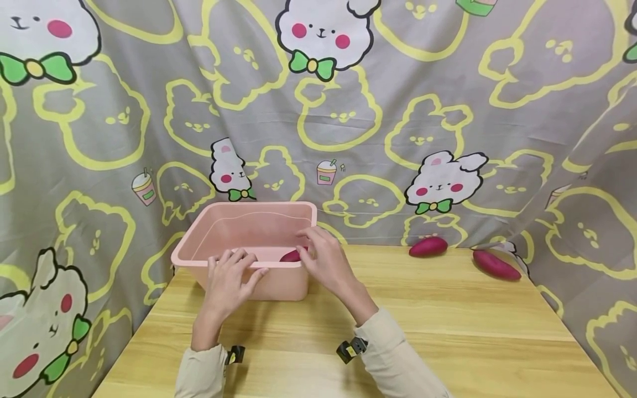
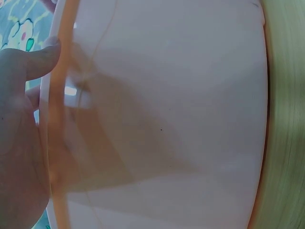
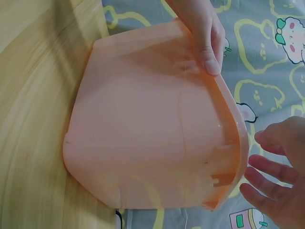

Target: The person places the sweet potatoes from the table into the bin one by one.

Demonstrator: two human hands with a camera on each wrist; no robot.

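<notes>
A pink plastic bin (image 1: pixel 276 284) stands upright at the back left of the table. My left hand (image 1: pixel 226 283) holds its front rim, fingers over the inside and thumb outside, as the right wrist view also shows. Beside the bin's right front corner is my right hand (image 1: pixel 325 258), its fingers loose and spread. The right wrist view has this hand (image 3: pixel 279 169) just off the rim with nothing in it. Inside the bin lies a purple-red sweet potato (image 1: pixel 290 256), partly hidden by the rim and right hand.
Two more sweet potatoes lie at the table's back right, one (image 1: pixel 428 247) near the back edge and another (image 1: pixel 496 265) by the right corner. A patterned grey curtain (image 1: pixel 358 127) hangs behind and along both sides of the wooden table (image 1: pixel 448 331).
</notes>
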